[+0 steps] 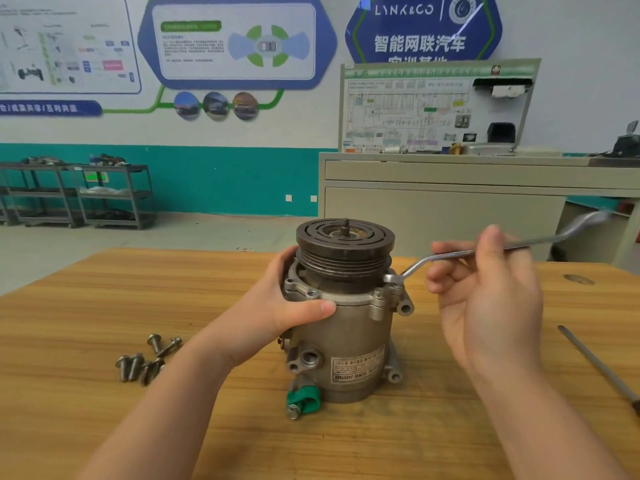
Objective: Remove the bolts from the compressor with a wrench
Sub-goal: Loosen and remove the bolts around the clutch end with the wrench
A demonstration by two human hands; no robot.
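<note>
**Wrench on compressor bolt, both hands busy**

Nearest the camera, two bare forearms are reaching in over the wooden table. The left hand is wrapping round the upper part of the compressor: thumb lying across the front of the alu housing just below the flange, fingers curling round the back left by the pulley, so it is gripping the body.

The right hand is sitting to the right of the compressor, palm facing left, fingers loosely curled. Thumb and upper fingers are pinching the shank of the wrench; the lower fingers are hanging half open, touching nothing. The wrench's near end is bending down and sitting on a bolt at the flange's right edge; its far end is blurring out toward the upper right.

The compressor is standing upright at about the table's centre, dark grooved pulley on top w/ a threaded stub sticking up, label on the lower front, green cap at the base.

Left of it, well apart, loose bolts are lying in a small heap on the table. At the right edge a long thin tool is lying diagonally; can't tell what kind.

Farther back: a grey cabinet carrying a wiring-diagram board, metal shelving carts at left, and blue-green posters on the wall.
</note>
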